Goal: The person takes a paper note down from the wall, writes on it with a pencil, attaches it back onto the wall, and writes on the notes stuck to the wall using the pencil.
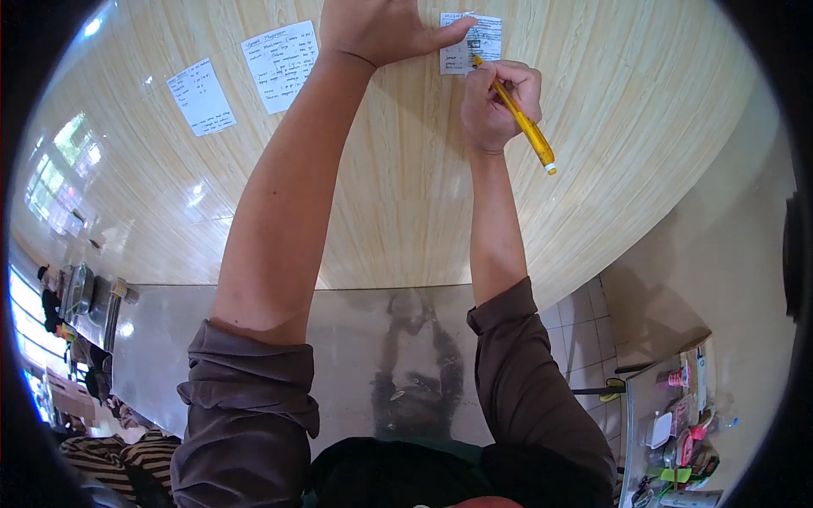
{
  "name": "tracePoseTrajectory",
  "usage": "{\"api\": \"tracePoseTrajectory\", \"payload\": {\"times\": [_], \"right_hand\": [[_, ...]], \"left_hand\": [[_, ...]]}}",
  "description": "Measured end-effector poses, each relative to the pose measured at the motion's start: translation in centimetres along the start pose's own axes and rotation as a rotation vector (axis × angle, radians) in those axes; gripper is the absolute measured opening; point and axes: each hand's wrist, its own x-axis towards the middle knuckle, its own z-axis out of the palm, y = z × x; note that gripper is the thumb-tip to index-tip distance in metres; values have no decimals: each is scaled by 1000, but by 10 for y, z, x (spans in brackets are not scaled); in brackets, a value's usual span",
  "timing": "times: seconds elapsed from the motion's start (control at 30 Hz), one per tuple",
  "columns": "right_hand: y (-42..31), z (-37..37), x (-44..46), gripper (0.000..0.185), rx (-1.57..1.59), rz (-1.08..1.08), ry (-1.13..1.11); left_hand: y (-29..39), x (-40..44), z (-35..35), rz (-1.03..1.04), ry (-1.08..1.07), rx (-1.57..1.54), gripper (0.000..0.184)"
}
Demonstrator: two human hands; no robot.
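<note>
A yellow pen (529,131) with a white end is gripped in my right hand (504,106), its tip on a small handwritten sheet (457,61) stuck flat to the pale wood-grain wall panel (406,169). My left hand (377,25) lies against the panel just left of that sheet. Its thumb is stretched out and touches the upper part of the paper, while the other fingers are mostly cut off by the top edge of the view. Left of this hand are a larger handwritten sheet (281,66) and a smaller one (201,96).
Below the panel runs a shiny grey metal surface (347,364). At lower right a shelf or table (639,423) carries cups, containers and other small items. Trays (82,290) and kitchen things stand at far left, near a person's striped clothing (152,453).
</note>
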Motion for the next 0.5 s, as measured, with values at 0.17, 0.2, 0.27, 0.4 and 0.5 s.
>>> {"api": "tracePoseTrajectory", "payload": {"times": [0.17, 0.2, 0.27, 0.4, 0.5], "right_hand": [[4, -2, -4, 22, 63, 47, 11], [6, 0, -4, 23, 114, 58, 37], [4, -3, -7, 24, 91, 13, 36], [-26, -22, -13, 38, -377, -235, -82], [-36, -25, -17, 53, -525, -252, -111]], "left_hand": [[-1, 0, 0, 11, 1, 4, 79], [-2, 0, 1, 10, 1, 5, 77], [-2, -2, 0, 4, -6, 22, 72], [-6, 0, 2, 4, -14, 30, 65], [-3, 0, 0, -13, -24, 11, 64]]}}
